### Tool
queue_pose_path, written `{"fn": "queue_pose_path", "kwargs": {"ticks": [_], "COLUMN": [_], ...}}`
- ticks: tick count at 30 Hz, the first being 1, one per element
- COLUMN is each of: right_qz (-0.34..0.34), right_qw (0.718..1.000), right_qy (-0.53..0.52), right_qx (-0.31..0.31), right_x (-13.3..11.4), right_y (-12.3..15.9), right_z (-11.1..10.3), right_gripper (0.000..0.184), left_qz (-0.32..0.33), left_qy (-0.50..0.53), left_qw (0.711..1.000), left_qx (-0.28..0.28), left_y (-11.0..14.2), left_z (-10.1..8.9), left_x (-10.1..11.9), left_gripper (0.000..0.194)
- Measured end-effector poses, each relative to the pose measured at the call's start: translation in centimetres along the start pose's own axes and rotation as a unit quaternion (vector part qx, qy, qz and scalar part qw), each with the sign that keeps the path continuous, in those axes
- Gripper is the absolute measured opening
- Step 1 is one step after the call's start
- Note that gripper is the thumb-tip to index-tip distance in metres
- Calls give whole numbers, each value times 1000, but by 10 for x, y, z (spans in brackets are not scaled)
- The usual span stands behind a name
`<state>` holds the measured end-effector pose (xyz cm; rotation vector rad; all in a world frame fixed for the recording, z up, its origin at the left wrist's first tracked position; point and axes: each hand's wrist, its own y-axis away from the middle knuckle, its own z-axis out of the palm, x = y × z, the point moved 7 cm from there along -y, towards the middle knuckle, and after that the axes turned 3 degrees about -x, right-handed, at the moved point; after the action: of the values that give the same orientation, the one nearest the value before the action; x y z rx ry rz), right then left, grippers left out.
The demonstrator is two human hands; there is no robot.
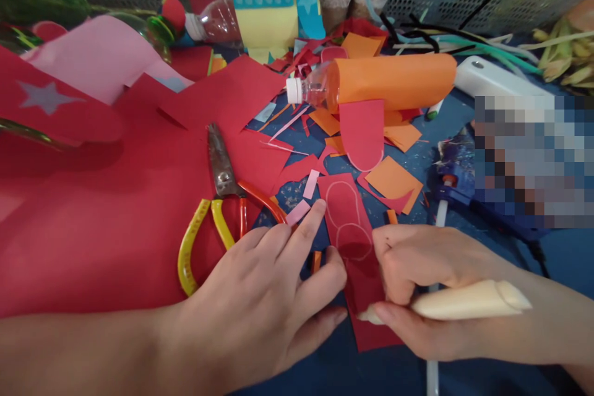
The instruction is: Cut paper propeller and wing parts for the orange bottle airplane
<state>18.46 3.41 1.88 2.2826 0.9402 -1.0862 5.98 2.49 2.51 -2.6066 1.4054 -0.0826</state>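
Note:
A narrow strip of red paper (359, 284) lies on the blue table, with two rounded shapes outlined in pale lines on its upper half. My left hand (283, 284) rests flat with fingers spread, its fingertips along the strip's left edge. In my right hand (427, 266) is a cream-coloured pen (473, 301), its tip down on the lower part of the strip. Scissors (223, 173) with yellow handles lie left of the strip, partly behind my left hand, next to a red-handled tool (260, 195). Two small pink paper pieces (310, 184) sit near my left index finger.
Large red paper sheets (116, 216) cover the left side. Beyond the strip lies a bottle wrapped in orange paper (394, 80); paper scraps (394, 182) surround it. A blue glue gun (492, 210) with a glue stick is at right. Another decorated bottle (264, 18) stands near the mesh wall.

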Motion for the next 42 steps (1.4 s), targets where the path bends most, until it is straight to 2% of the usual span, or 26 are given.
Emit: {"fn": "queue_pose_path", "kwargs": {"ticks": [6, 8, 12, 15, 22, 26, 33, 42], "right_qz": [9, 20, 61, 83, 36, 29, 19, -3], "right_qw": [1000, 999, 984, 974, 979, 977, 977, 978], "right_qy": [-6, -21, 4, 55, 75, 99, 114, 142], "right_qx": [-3, 38, 166, 202, 186, 189, 177, 152], "right_x": [-2, -2, 2, 3, -3, -4, -6, -12], "right_y": [2, 3, 8, 10, 6, 6, 4, 5], "right_z": [-2, -12, -39, -47, -42, -42, -40, -36], "right_gripper": [36, 34, 29, 31, 30, 28, 27, 29], "left_qz": [3, -2, -11, -10, -1, -8, -14, -6], "left_qy": [8, 13, 17, 21, 15, 12, 15, 18], "left_qw": [1000, 1000, 1000, 1000, 1000, 1000, 1000, 999], "left_qx": [26, 18, 5, 13, 25, 8, 11, 43], "left_y": [2, 2, 0, -1, 1, 1, -2, 2], "left_z": [-3, -3, -4, -4, -4, -2, -4, -4], "left_x": [0, 0, -1, -1, 0, 0, 0, -1], "left_gripper": [27, 26, 24, 25, 22, 22, 22, 27]}}
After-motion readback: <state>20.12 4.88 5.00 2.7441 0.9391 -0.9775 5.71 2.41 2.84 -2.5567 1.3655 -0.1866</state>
